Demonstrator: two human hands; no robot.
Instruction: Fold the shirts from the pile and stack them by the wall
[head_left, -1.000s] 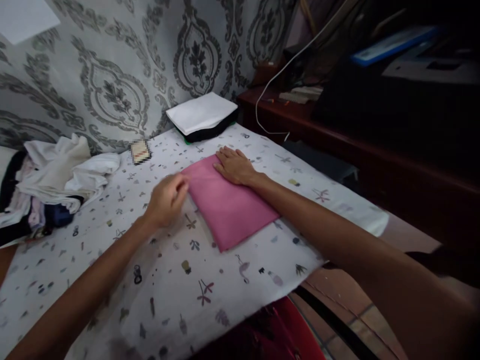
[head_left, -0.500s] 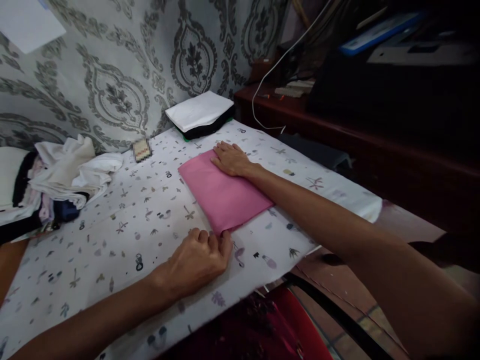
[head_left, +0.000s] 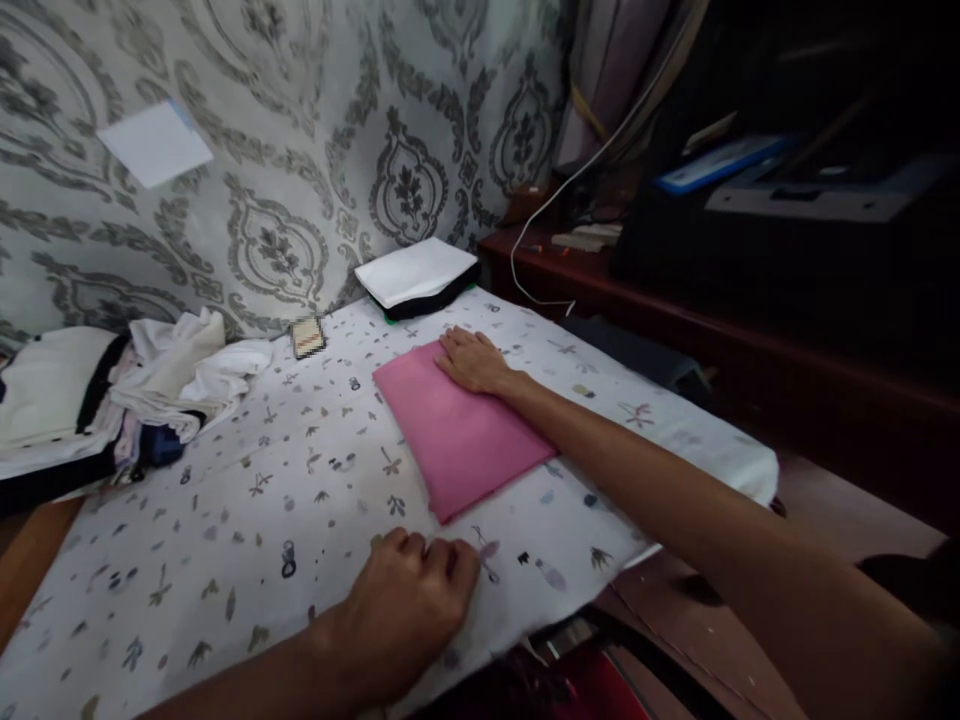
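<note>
A folded pink cloth [head_left: 469, 435] lies flat on the patterned white sheet [head_left: 247, 540]. My right hand [head_left: 474, 360] rests palm down on its far right edge, fingers extended and partly over the sheet. My left hand [head_left: 420, 600] is curled just short of the cloth's near corner, apart from it; nothing shows between its fingers, though their undersides are hidden.
Folded white and black cloths [head_left: 420, 272] are stacked by the wall. More clothes [head_left: 172, 375] are piled at the left, near a small pixelated card [head_left: 307, 338]. A white cable [head_left: 517, 235] hangs over the dark red furniture [head_left: 600, 268] at the right.
My left hand has come off the cloth's near corner and moved toward me. My right hand stays on the cloth. The camera's view has tilted up and shifted left.
</note>
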